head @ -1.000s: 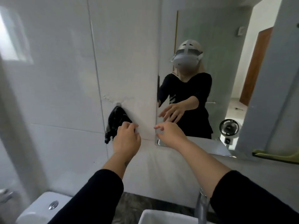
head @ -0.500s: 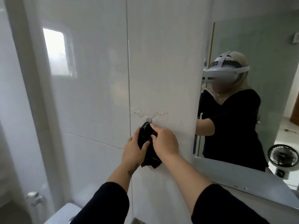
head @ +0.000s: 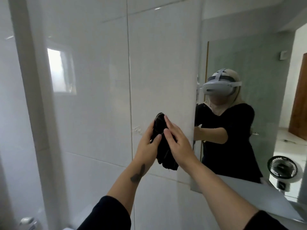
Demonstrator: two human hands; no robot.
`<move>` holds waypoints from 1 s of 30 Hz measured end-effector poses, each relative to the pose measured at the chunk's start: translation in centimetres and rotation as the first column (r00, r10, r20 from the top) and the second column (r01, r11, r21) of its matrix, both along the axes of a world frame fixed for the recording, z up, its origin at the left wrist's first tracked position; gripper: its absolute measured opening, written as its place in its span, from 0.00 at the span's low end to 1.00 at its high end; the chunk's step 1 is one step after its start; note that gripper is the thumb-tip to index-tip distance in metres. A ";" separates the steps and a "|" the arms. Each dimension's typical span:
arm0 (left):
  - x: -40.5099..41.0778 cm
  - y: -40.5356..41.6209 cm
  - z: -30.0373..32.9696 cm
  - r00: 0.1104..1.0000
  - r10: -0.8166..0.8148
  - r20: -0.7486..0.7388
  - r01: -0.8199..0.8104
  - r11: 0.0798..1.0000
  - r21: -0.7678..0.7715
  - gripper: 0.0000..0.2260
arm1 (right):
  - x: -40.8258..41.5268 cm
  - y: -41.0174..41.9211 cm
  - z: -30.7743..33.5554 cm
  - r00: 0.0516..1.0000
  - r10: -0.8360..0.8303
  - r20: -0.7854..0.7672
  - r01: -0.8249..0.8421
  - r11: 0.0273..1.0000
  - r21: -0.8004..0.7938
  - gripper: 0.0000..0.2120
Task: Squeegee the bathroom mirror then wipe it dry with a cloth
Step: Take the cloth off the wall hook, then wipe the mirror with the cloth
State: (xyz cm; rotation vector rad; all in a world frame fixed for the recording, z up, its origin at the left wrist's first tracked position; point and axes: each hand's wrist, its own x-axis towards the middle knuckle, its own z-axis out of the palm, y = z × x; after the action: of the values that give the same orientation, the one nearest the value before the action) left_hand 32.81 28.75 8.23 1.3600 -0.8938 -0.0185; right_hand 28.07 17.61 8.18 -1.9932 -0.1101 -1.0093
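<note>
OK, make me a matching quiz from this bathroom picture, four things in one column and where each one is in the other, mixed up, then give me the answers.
Things:
1. cloth
2. fan
3. window
4. mirror

Places:
A. reflected at the lower right of the glass
B. on the wall right of the white tiles
C. between the left hand and right hand
D. bright patch at the upper left

Pairs: 1-C, 2-A, 3-D, 4-B
</note>
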 end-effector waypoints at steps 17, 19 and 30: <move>-4.3 -8.2 13.6 0.804 0.232 0.547 -0.286 0.958 0.015 0.24 | -10.6 -6.4 20.7 0.687 -0.662 0.298 0.720 0.567 -0.400 0.26; -3.8 -9.6 13.6 0.769 0.239 0.593 -0.345 0.936 0.070 0.26 | -10.1 -6.7 23.8 0.609 -0.711 0.350 0.780 0.459 -0.426 0.28; -2.5 -14.3 13.0 0.762 0.263 0.591 -0.444 0.877 0.183 0.45 | -2.6 -9.2 30.1 0.270 -0.724 0.635 0.853 -0.127 -0.507 0.31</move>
State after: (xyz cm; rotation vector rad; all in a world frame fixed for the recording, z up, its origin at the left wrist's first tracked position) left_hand 30.33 14.49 21.25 1.8721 -1.1217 0.5867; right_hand 25.46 8.45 38.29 -2.8897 0.9516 -2.2685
